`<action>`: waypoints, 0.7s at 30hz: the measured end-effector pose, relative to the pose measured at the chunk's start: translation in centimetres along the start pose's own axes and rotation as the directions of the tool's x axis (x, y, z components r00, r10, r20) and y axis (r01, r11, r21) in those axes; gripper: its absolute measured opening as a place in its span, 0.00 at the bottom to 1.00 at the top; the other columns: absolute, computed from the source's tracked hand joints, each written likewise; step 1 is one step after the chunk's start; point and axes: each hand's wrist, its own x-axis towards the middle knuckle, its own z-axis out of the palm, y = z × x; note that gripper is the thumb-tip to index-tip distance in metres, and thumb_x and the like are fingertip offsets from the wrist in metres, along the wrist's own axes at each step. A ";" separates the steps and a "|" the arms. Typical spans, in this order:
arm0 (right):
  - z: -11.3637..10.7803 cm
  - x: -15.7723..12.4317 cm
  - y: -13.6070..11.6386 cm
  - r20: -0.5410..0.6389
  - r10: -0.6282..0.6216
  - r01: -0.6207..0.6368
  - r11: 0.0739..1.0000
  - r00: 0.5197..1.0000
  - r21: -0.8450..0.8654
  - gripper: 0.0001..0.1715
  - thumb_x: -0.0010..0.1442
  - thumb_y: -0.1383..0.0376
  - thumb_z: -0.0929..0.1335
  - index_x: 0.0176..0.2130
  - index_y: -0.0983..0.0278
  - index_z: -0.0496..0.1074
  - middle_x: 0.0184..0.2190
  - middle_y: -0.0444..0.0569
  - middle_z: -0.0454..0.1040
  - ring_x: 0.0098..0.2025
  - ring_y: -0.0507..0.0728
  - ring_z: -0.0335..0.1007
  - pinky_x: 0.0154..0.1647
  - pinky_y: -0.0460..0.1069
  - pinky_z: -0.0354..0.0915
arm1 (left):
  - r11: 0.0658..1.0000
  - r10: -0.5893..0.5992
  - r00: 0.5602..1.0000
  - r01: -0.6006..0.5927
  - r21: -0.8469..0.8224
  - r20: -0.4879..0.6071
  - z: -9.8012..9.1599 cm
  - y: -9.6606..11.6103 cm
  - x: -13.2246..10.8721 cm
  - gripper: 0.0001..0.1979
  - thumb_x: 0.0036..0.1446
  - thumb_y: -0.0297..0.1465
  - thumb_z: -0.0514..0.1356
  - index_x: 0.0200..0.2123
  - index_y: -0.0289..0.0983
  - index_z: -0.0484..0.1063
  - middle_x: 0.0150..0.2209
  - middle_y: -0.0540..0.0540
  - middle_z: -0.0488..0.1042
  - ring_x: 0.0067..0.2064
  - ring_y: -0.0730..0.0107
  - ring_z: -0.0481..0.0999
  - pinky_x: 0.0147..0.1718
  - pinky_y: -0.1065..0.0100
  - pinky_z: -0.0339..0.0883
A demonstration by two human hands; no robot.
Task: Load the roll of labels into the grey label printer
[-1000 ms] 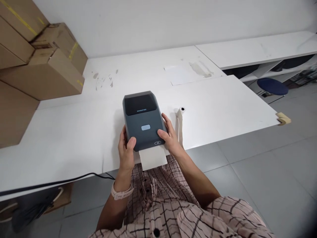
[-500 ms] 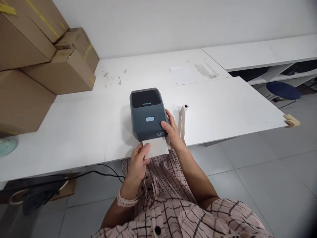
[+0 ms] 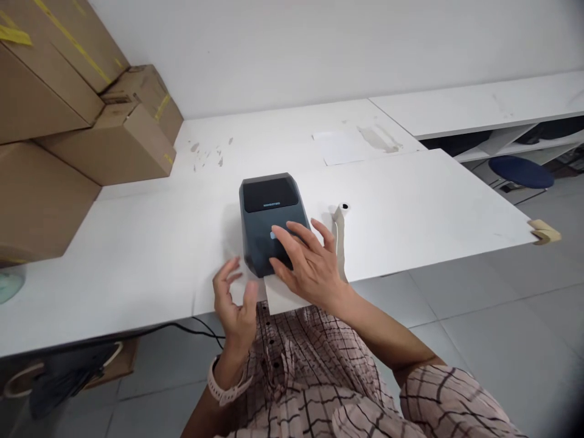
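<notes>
Left hand [image 3: 235,307] has left the paper [image 3: 283,296], fingers open; right hand [image 3: 312,267], fingers spread, seems to press the button [image 3: 272,235] of the printer [image 3: 259,226] near the counter [image 3: 155,267]'s front edge; next likely needs steady pressure.

A single head-worn camera looks forward and steeply down over the wearer's pink, dark-checked cloth garment [image 3: 314,395]; both bare hands [image 3: 317,274] appear close, just below mid-view; the flat white surface [image 3: 410,201] stretches beyond them; the plain white wall [image 3: 274,55] fills the top, farther off.
</notes>
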 end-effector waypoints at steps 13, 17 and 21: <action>0.5 -3.3 0.1 -0.126 0.314 -0.265 0.915 0.941 0.303 0.36 0.70 0.56 0.67 0.71 0.47 0.53 0.71 0.53 0.63 0.74 0.68 0.57 0.69 0.73 0.62 | 0.964 -0.214 0.946 0.244 -0.101 0.243 2.6 -1.0 2.1 0.53 0.52 0.48 0.73 0.75 0.46 0.52 0.75 0.36 0.56 0.74 0.43 0.58 0.69 0.49 0.61; 1.2 -5.3 -0.3 -0.010 0.549 -0.465 0.718 0.836 0.518 0.38 0.71 0.50 0.66 0.74 0.45 0.50 0.75 0.51 0.55 0.76 0.67 0.52 0.72 0.71 0.60 | 0.975 -0.117 0.963 0.158 -0.157 0.245 2.6 -1.4 2.0 0.52 0.56 0.49 0.70 0.76 0.45 0.48 0.77 0.38 0.48 0.77 0.45 0.49 0.73 0.50 0.52; 0.9 -5.1 -0.3 0.001 0.567 -0.455 0.659 0.824 0.599 0.36 0.71 0.46 0.65 0.72 0.43 0.54 0.74 0.48 0.58 0.76 0.67 0.53 0.72 0.70 0.62 | 0.983 -0.007 0.980 0.042 -0.177 0.197 3.0 -1.2 1.7 0.44 0.65 0.54 0.58 0.76 0.43 0.50 0.78 0.38 0.47 0.79 0.48 0.44 0.75 0.50 0.44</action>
